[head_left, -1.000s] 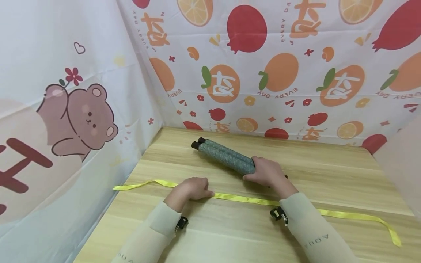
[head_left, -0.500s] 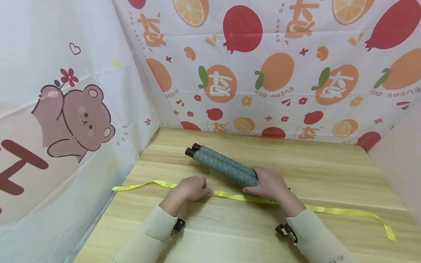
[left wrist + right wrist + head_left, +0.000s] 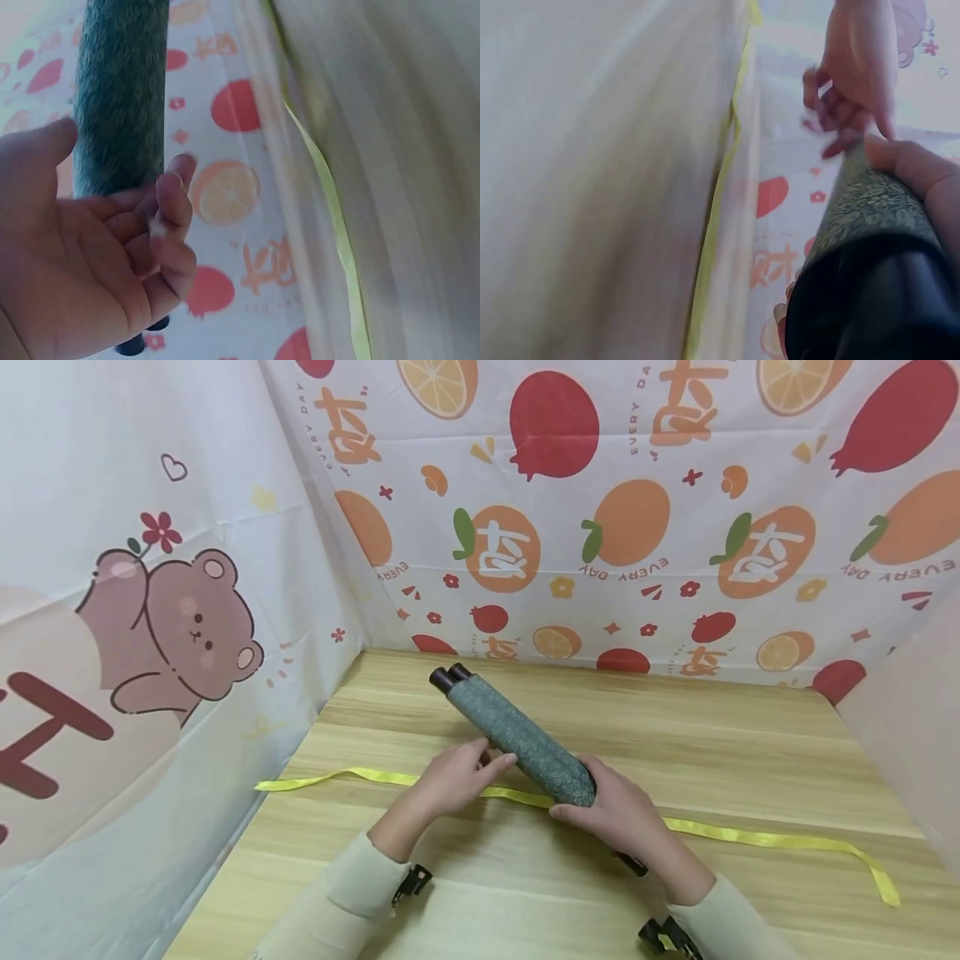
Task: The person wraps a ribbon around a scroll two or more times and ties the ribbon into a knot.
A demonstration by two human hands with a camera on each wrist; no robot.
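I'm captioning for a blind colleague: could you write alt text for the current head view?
A person's right hand grips a green patterned roll with dark tube ends, held slantwise over a yellow ribbon on a wooden table; the left hand is close beside it. Behind is a fruit-print cloth; at left, a bear-print cloth.

A pale yellowish, wood-grained tabletop [image 3: 750, 743] reached back to a white cloth [image 3: 558, 552] hung behind it, printed with red pomegranates [image 3: 555, 425], round oranges with green leaves [image 3: 632, 522], cut orange slices [image 3: 438, 385] and orange lettering [image 3: 690, 410]. Along the left side hung another creased white cloth [image 3: 300, 577], on which a brown cartoon bear [image 3: 202, 618] held up a small red flower [image 3: 161, 531] below a thin-outlined heart [image 3: 174, 467], beside a thick dark-red letter shape [image 3: 60, 735]. A plain pale side panel [image 3: 922, 718] bordered the tabletop's right edge.
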